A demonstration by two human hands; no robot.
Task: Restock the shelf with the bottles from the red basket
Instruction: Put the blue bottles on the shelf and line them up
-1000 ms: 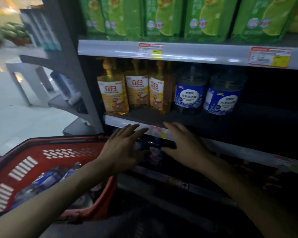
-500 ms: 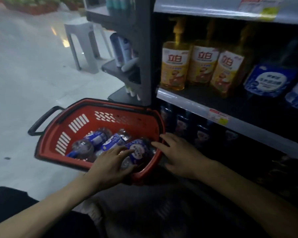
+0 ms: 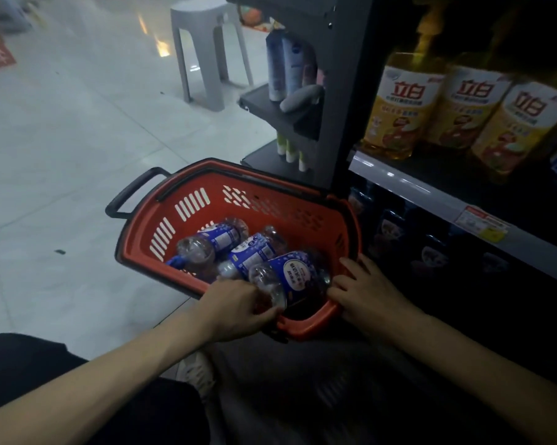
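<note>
A red basket with a black handle stands on the floor left of the shelf. Three clear bottles with blue labels lie inside it. My left hand grips the neck end of the nearest bottle, fingers curled round it. My right hand rests at the basket's near right rim beside that bottle's base, fingers bent; whether it grips the bottle or only touches it is unclear. Two more bottles lie behind. Dark bottles stand on the low shelf level to the right.
Yellow detergent bottles fill the shelf level above a price rail with a tag. A grey end rack holds toiletries behind the basket. A grey plastic stool stands on the tiled floor. My dark-clothed knee is at lower left.
My view has swung from the shelf down to the basket. Both hands left the low shelf level and came to the basket, the left closing round the nearest bottle's neck.
</note>
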